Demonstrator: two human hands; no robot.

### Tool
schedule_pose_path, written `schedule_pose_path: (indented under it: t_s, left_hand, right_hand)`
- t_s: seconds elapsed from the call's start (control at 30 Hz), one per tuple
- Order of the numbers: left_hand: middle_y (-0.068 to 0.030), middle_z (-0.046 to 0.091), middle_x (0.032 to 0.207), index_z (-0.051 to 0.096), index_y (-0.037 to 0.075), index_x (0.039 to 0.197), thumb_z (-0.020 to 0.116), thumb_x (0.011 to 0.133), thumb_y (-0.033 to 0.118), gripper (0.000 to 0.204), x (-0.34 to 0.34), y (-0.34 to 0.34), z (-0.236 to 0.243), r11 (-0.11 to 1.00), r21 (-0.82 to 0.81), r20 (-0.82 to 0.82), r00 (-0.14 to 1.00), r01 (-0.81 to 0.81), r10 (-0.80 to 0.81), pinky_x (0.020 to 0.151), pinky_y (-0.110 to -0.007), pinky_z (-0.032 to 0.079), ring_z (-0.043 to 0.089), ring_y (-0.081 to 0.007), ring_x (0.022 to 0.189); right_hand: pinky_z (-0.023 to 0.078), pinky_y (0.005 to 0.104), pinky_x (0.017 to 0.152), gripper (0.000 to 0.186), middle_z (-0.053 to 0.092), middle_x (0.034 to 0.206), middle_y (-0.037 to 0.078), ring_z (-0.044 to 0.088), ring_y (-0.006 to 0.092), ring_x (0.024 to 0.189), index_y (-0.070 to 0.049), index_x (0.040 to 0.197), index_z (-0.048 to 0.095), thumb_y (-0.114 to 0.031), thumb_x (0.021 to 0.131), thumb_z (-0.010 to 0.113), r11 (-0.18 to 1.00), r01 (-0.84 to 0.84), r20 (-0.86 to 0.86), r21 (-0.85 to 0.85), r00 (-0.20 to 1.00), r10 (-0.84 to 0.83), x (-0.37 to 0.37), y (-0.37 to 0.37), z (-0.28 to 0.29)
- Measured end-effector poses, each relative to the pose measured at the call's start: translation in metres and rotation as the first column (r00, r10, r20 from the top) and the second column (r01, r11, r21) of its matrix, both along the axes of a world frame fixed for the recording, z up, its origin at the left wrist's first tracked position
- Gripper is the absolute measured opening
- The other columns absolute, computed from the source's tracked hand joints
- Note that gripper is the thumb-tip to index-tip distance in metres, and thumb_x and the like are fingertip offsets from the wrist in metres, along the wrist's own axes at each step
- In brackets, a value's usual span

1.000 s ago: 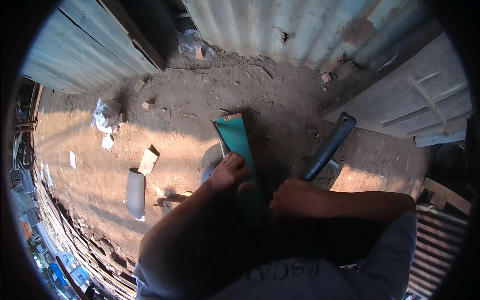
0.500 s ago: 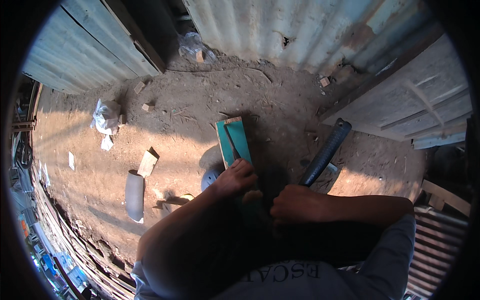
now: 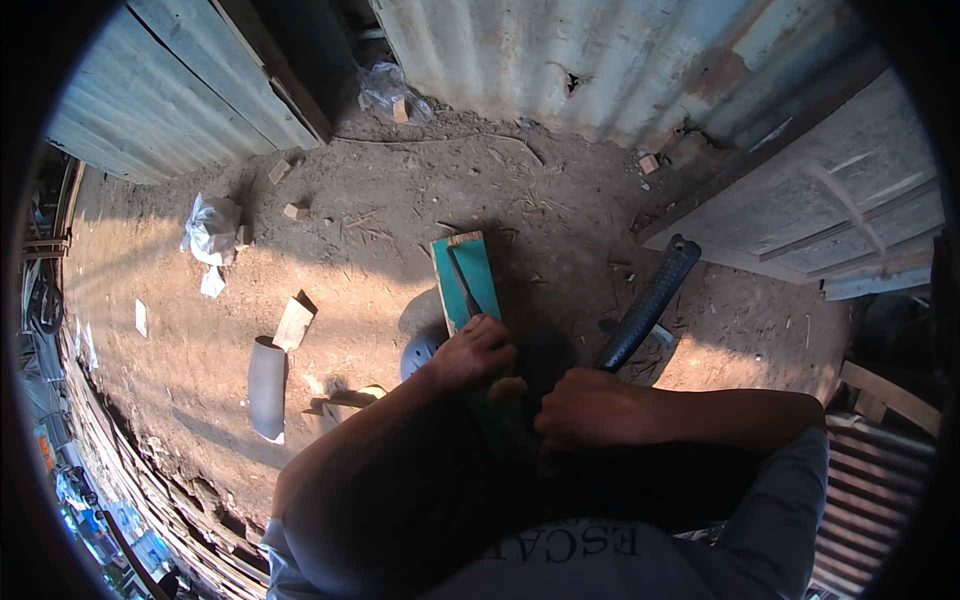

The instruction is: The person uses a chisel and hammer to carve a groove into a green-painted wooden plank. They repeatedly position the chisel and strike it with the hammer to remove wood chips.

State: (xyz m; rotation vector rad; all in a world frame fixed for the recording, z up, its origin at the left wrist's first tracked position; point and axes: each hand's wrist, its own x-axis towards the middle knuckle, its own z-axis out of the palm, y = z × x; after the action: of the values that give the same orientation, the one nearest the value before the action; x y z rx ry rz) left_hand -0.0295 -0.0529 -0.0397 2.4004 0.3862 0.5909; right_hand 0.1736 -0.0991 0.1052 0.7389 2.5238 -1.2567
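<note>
My left hand [image 3: 478, 352] is closed round a slim dark rod [image 3: 462, 283], perhaps a chisel. Its far part lies along a green-painted wooden block [image 3: 483, 262] with a bare wood end. My right hand [image 3: 585, 408] is a closed fist just to the right. From its upper side a thick black bar [image 3: 650, 305] with a dimpled surface slants up and away, with a hole at its far end. The part of the bar within my fist is hidden. A small tan patch [image 3: 508, 388] shows between my hands; its kind is unclear.
A curved grey piece [image 3: 267, 390] and a wood offcut [image 3: 294, 322] lie left on the dirt floor. White plastic bag [image 3: 212, 232] farther left. Corrugated metal sheets [image 3: 600, 60] stand at the back, a wooden panel [image 3: 820, 200] at right. A rounded blue-grey thing [image 3: 418, 355] sits beside my left forearm.
Almost nothing differs. My right fist has shifted very slightly left; my left hand, the rod and the green block keep their places.
</note>
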Motion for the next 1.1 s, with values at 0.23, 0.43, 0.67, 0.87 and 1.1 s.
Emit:
schedule_pose_path:
  t_s: [0.23, 0.43, 0.67, 0.87, 1.1]
  left_hand:
    - [-0.0098, 0.05, 0.09, 0.057, 0.009, 0.084, 0.066, 0.07, 0.014, 0.017, -0.003, 0.001, 0.001, 0.999, -0.05, -0.022, 1.0, 0.018, -0.019, 0.085, -0.04, 0.045, 0.053, -0.0288, 0.092]
    - [-0.0101, 0.049, 0.09, 0.059, 0.008, 0.084, 0.067, 0.071, 0.015, 0.017, -0.031, 0.017, -0.041, 0.863, -0.439, -0.033, 0.964, -0.252, 0.265, 0.082, -0.04, 0.044, 0.052, -0.03, 0.092]
    - [-0.0113, 0.048, 0.092, 0.06, 0.008, 0.084, 0.07, 0.069, 0.018, 0.021, -0.019, 0.01, 0.009, 0.992, -0.107, -0.046, 0.997, -0.069, 0.065, 0.083, -0.04, 0.043, 0.051, -0.0305, 0.093]
    - [-0.0109, 0.049, 0.093, 0.06, 0.007, 0.088, 0.068, 0.069, 0.014, 0.022, -0.013, 0.012, 0.031, 0.996, -0.085, -0.018, 1.0, -0.025, 0.023, 0.087, -0.041, 0.043, 0.051, -0.03, 0.094]
    - [-0.0108, 0.05, 0.092, 0.059, 0.007, 0.087, 0.066, 0.067, 0.011, 0.022, -0.006, 0.008, 0.017, 0.996, -0.084, -0.023, 0.999, 0.043, -0.045, 0.086, -0.04, 0.045, 0.053, -0.0286, 0.094]
  right_hand:
    - [0.053, 0.0413, 0.058, 0.03, 0.066, 0.067, 0.011, 0.069, 0.0301, 0.068, -0.007, 0.079, 0.067, -0.034, 0.089, 0.057, 0.991, -0.133, 0.143, -0.02, 0.98, 0.135, -0.008, -0.001, 0.006]
    - [0.053, 0.0412, 0.058, 0.032, 0.067, 0.069, 0.01, 0.069, 0.0299, 0.07, -0.007, 0.077, 0.066, -0.035, 0.09, 0.057, 0.989, -0.048, 0.025, 0.14, 0.999, 0.045, -0.001, -0.012, -0.014]
    - [0.053, 0.0412, 0.058, 0.023, 0.067, 0.071, 0.009, 0.069, 0.0293, 0.072, -0.011, 0.078, 0.068, -0.03, 0.088, 0.058, 0.984, -0.179, 0.15, 0.017, 0.973, 0.175, -0.007, 0.002, -0.003]
    - [0.053, 0.0401, 0.058, 0.026, 0.065, 0.065, 0.011, 0.068, 0.0296, 0.068, -0.009, 0.075, 0.068, -0.029, 0.088, 0.059, 0.983, 0.089, -0.074, 0.164, 0.994, -0.078, 0.015, -0.007, -0.018]
    - [0.046, 0.0398, 0.074, 0.01, 0.061, 0.086, 0.009, 0.061, 0.0282, 0.084, -0.01, 0.086, 0.059, -0.02, 0.085, 0.06, 0.997, 0.046, 0.043, -0.067, 0.998, -0.044, 0.015, -0.001, -0.007]
